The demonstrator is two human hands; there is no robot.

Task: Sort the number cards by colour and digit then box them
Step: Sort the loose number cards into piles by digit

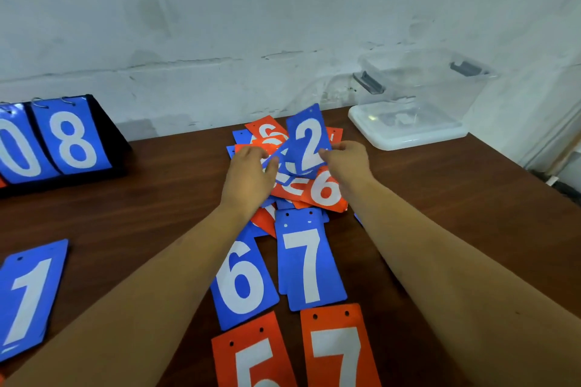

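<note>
A mixed heap of blue and orange number cards (325,190) lies mid-table. My right hand (347,163) pinches a blue 2 card (309,138) and holds it tilted above the heap. My left hand (251,174) pinches the edge of another blue card (284,163) just under it. Nearer me lie sorted cards: a blue 6 (242,283), a blue 7 (309,264), an orange 5 (251,358) and an orange 7 (338,352). A blue 1 (28,295) lies at the far left. The clear plastic box (418,94) stands at the back right.
A black flip scoreboard (72,138) showing blue 0 and 8 stands at the back left. The box sits on its white lid (405,135) near the wall. The table's right edge (528,173) runs diagonally past the box.
</note>
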